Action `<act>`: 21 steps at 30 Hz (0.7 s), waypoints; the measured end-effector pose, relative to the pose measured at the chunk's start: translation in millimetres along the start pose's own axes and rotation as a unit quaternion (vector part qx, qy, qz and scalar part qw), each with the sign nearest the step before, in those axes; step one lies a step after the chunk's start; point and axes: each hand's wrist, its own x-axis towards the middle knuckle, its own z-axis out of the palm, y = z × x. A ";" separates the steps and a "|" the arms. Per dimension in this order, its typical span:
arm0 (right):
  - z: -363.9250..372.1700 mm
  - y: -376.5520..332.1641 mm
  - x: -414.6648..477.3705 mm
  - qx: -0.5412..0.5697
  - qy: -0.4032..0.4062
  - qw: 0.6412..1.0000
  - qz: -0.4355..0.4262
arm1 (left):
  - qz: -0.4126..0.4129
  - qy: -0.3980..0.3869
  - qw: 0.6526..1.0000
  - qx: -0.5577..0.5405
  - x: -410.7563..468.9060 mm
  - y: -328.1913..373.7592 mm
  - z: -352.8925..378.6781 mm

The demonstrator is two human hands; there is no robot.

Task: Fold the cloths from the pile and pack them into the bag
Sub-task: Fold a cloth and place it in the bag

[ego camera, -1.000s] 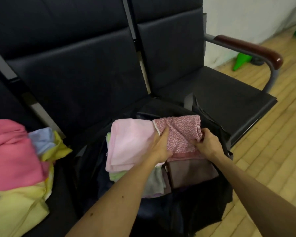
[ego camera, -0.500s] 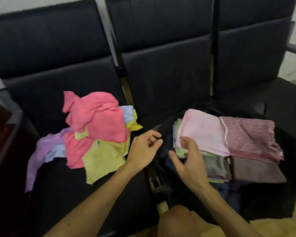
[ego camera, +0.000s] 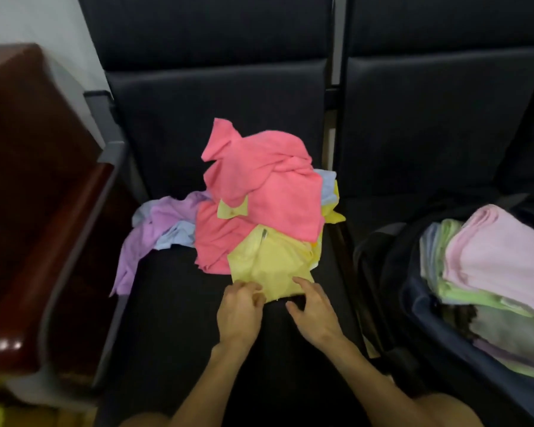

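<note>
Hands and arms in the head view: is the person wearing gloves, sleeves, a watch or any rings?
Nothing shows on either. The left hand and right hand are bare, with no gloves and no visible rings. Both forearms are uncovered up to the bottom edge of the picture, with no sleeve, watch or wristband in sight.

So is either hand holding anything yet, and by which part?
The left hand pinches the yellow cloth at its near edge. The right hand holds nothing, its fingers resting on that edge.

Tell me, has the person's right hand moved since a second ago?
Yes. The right hand has left the bag of folded cloths and crossed to the neighbouring seat, now reaching onto the yellow cloth at the pile's near edge.
</note>
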 end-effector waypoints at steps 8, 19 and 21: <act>15.8 11.2 20.8 -0.203 0.035 0.977 -0.051 | 0.014 -0.056 0.988 0.146 26.8 1.9 11.0; 12.3 4.7 -6.4 -0.118 -0.065 0.991 -0.011 | 0.145 0.132 0.980 -0.035 -11.5 11.9 -25.0; 6.8 4.9 -24.0 -0.100 -0.171 0.980 -0.026 | 0.155 0.145 0.972 -0.102 -25.3 11.6 -34.1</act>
